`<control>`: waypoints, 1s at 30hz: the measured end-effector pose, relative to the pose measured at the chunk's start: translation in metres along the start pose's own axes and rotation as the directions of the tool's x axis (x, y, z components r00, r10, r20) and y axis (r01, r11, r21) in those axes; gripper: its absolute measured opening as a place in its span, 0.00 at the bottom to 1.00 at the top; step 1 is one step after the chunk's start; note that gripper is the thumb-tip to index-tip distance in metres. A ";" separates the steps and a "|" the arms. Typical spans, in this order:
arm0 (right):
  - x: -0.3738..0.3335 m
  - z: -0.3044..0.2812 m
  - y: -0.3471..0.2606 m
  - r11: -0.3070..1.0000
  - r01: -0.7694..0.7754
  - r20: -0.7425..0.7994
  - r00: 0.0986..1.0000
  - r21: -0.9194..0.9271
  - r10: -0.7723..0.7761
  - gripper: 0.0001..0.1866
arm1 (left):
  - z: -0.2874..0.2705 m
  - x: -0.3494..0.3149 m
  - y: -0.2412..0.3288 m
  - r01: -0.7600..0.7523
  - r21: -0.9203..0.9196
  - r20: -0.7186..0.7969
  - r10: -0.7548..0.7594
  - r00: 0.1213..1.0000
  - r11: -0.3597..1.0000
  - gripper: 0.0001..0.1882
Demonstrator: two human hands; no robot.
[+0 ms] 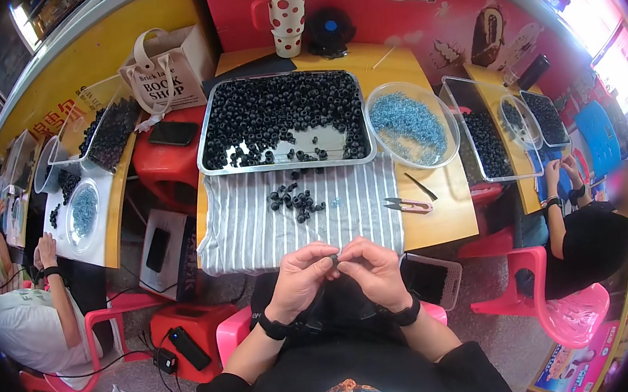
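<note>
My left hand (299,279) and my right hand (376,271) meet just off the table's front edge. Their fingertips pinch a small black round part (334,259) between them, mostly covered by the fingers. Beyond them, a loose pile of similar black parts (300,202) lies on a grey-and-white striped cloth (239,237). A few tiny light-blue pieces (336,202) sit beside that pile. At the back of the cloth stands a metal tray (311,134) with many black parts. To its right is a round clear tub (426,164) holding small blue pieces.
Pink-handled thread snips (413,205) and a slim black tool (419,185) lie on the table, right of the cloth. Behind the tray stand a polka-dot tumbler (287,21) and a small black fan (330,28). Co-workers sit at tables on both sides.
</note>
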State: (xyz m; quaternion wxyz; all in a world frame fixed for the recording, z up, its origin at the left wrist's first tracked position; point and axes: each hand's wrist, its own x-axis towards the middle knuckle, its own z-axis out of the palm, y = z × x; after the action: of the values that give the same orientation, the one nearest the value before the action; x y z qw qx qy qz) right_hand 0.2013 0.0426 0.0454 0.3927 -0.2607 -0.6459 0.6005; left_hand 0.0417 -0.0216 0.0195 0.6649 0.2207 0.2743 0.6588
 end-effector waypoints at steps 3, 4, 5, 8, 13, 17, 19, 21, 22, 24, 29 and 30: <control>0.001 0.001 -0.004 0.999 -0.021 0.019 1.000 0.026 0.020 0.07 | 0.001 -0.001 0.004 -0.005 0.046 0.016 0.004 1.000 0.999 0.10; 0.000 0.000 -0.004 0.999 -0.040 0.031 0.999 0.026 0.039 0.07 | 0.000 -0.002 0.005 -0.002 0.055 0.024 0.000 1.000 0.999 0.09; 0.000 -0.001 -0.006 0.998 -0.058 0.045 0.997 0.026 0.057 0.08 | -0.002 -0.003 0.006 0.005 0.049 0.040 -0.007 0.999 0.999 0.11; 0.004 -0.004 -0.015 0.998 -0.047 0.099 0.994 -0.049 0.052 0.11 | -0.004 -0.003 0.009 0.039 0.011 0.074 -0.040 0.996 0.999 0.16; 0.013 -0.017 -0.031 0.990 0.067 0.326 0.945 -0.126 -0.023 0.14 | 0.011 0.000 0.020 0.152 0.020 0.049 -0.153 0.987 0.988 0.29; 0.015 -0.004 -0.031 0.987 0.161 0.372 0.917 -0.018 -0.143 0.07 | 0.004 -0.013 0.021 0.092 -0.073 0.115 -0.083 0.990 0.993 0.28; 0.015 -0.013 -0.033 0.977 0.204 0.372 0.913 -0.069 -0.165 0.06 | 0.012 -0.008 0.018 0.081 0.020 0.120 -0.083 0.989 0.996 0.28; 0.012 -0.016 -0.034 0.958 0.251 0.348 0.918 -0.141 -0.189 0.06 | 0.017 -0.007 0.020 0.113 0.092 0.102 -0.122 0.987 0.989 0.28; 0.009 -0.017 -0.029 0.953 0.253 0.326 0.926 -0.164 -0.190 0.06 | 0.019 -0.004 0.021 0.149 0.110 0.096 -0.160 0.982 0.983 0.28; 0.012 -0.030 -0.038 0.971 0.155 0.332 0.939 -0.184 -0.087 0.07 | 0.022 -0.001 0.022 0.160 0.179 0.118 -0.183 0.976 0.971 0.28; 0.026 -0.112 -0.072 0.861 -0.081 -0.208 0.978 -0.502 -0.029 0.07 | 0.009 -0.002 0.015 -0.041 0.561 0.004 0.047 0.999 0.827 0.21; 0.039 -0.133 -0.076 0.784 0.020 -0.236 0.948 -0.621 -0.212 0.07 | -0.003 -0.004 0.017 -0.037 0.572 -0.069 0.094 0.993 0.819 0.15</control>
State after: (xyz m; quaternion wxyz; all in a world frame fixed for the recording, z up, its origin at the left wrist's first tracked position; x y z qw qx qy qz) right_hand 0.2991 0.1389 0.1230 0.4150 -0.4189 -0.7544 0.2884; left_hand 0.0271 -0.0247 0.0289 0.5319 0.3872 0.4817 0.5790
